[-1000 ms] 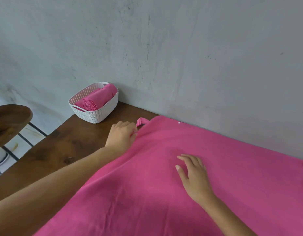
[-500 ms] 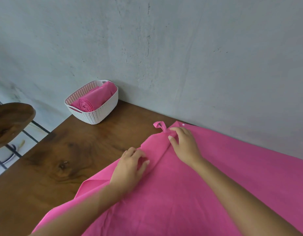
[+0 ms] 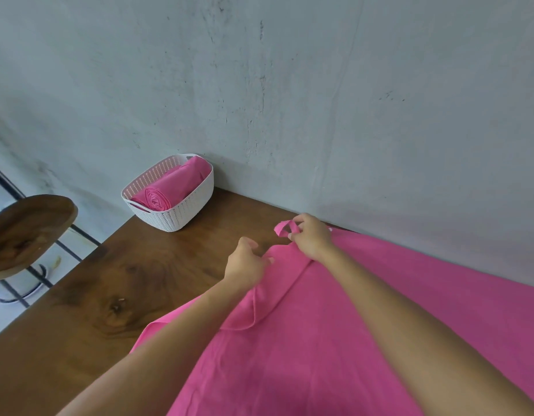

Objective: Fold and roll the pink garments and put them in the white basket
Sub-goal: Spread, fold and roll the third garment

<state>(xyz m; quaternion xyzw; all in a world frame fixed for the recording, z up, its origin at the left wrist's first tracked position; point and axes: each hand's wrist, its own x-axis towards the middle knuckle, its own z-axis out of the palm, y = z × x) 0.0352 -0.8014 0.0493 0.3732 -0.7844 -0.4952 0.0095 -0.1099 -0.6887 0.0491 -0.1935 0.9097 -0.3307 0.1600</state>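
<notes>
Moved: half a second ago the right hand (image 3: 313,237) lay on the cloth beside the loop (image 3: 281,229); now it pinches that loop. The left hand (image 3: 244,264) has crept up the folded edge toward the same corner. The basket (image 3: 181,219) has not shifted.
Right hand: fingers curled, pinching the loop at the garment's far corner and lifting it a little off the table (image 3: 133,283). Likely reason: to turn the loop inward so it does not stick out of the fold.
Left hand: fingers curled round the turned-over edge, thumb on top. It seems to pin the narrow fold so the strip stays put while the other hand works.
Garment (image 3: 364,325): spread flat across the table's right part and up against the wall (image 3: 289,100). Its left edge is doubled over into a strip that runs from the near side to the corner. It is not yet rolled.
Basket: at the table's far left corner, touching the wall and well apart from both hands. Its position keeps the folding area free.
Roll (image 3: 160,198): one pink roll already lies lengthwise in the basket, with room beside it.
Stool (image 3: 26,232): wooden seat left of the table, not involved.
Stage: judged early in this garment, with side folds under way and rolling and basketing still ahead.
</notes>
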